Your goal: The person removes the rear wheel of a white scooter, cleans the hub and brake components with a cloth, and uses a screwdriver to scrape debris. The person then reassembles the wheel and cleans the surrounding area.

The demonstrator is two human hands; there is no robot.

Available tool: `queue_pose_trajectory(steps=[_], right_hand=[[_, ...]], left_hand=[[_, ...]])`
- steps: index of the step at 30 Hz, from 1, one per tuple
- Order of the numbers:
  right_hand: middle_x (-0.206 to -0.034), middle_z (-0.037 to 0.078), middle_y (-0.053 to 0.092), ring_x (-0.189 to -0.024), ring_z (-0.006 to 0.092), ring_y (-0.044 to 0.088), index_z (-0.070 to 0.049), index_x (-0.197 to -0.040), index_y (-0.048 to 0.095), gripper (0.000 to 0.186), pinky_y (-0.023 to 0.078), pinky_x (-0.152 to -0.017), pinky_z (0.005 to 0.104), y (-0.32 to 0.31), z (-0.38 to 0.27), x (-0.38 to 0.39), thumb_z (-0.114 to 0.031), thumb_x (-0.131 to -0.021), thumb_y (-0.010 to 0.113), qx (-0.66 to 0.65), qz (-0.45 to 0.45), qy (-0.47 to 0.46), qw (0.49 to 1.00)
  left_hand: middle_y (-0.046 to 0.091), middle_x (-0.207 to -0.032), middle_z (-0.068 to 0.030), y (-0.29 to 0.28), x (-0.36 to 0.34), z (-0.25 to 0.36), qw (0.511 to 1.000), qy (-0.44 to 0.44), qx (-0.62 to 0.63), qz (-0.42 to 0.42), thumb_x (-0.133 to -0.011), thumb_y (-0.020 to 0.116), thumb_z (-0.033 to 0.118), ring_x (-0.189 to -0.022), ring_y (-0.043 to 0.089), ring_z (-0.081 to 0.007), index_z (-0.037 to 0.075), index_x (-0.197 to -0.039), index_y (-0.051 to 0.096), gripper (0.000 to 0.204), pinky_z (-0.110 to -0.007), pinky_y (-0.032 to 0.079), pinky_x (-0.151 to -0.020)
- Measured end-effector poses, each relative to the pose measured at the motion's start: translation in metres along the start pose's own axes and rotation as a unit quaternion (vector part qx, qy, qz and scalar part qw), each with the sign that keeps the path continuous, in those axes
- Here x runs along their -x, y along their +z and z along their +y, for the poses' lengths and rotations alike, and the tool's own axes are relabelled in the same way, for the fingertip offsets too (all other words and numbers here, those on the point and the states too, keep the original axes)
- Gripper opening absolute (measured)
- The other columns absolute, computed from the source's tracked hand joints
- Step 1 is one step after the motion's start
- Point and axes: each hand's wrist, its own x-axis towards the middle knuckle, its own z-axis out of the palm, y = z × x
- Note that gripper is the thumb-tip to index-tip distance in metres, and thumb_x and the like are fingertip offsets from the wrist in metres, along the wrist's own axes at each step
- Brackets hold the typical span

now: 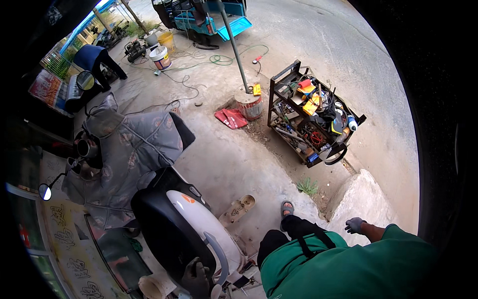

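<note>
Left fingers (pixel 201 272) near edge of seat (pixel 167 234), wide concrete (pixel 229 164) alongside

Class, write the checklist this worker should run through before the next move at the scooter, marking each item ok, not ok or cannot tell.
1. Both hands protected: ok. The left hand and right hand wear gray gloves.
2. Left hand's contact with the scooter: cannot tell. It is at the rear end of the black seat, but touching or only near is unclear.
3. Right hand unencumbered: ok. It shows no tool.
4. Closed footwear: not ok. The visible foot wears an open sandal.
5. Tools sorted: not ok. The tool cart is heaped with mixed items.
6. Other person clear of the hands: ok. They bend over in the background.
</note>
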Motion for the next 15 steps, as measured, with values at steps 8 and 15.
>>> queue_pose_trajectory(steps=[8, 15], right_hand=[[-0.105, 0.012, 0.070, -0.080, 0.0213, 0.067, -0.007, -0.120, 0.058, 0.030, 0.054, -0.069, 0.0359, -0.062, -0.255, -0.050, -0.030, -0.104, 0.048, -0.070, 0.026, -0.143, 0.987], [-0.102, 0.012, 0.069, -0.084, 0.0217, 0.068, -0.007, -0.111, 0.058, 0.028, 0.055, -0.072, 0.0369, -0.003, -0.407, -0.102, -0.030, -0.104, 0.044, -0.020, -0.011, -0.148, 0.989]], left_hand=[[0.074, -0.086, -0.0149, 0.081, -0.070, -0.054, 0.944, -0.153, -0.112, -0.269, -0.090, 0.071, 0.037, -0.078, 0.072, -0.0224, 0.006, -0.123, 0.069, 0.045, -0.035, 0.057, -0.074], [0.074, -0.093, -0.0152, 0.109, -0.251, -0.054, 0.951, -0.148, -0.124, -0.241, -0.091, 0.065, 0.042, -0.084, 0.072, -0.0307, 0.007, -0.125, 0.067, 0.048, -0.040, 0.056, -0.077]])
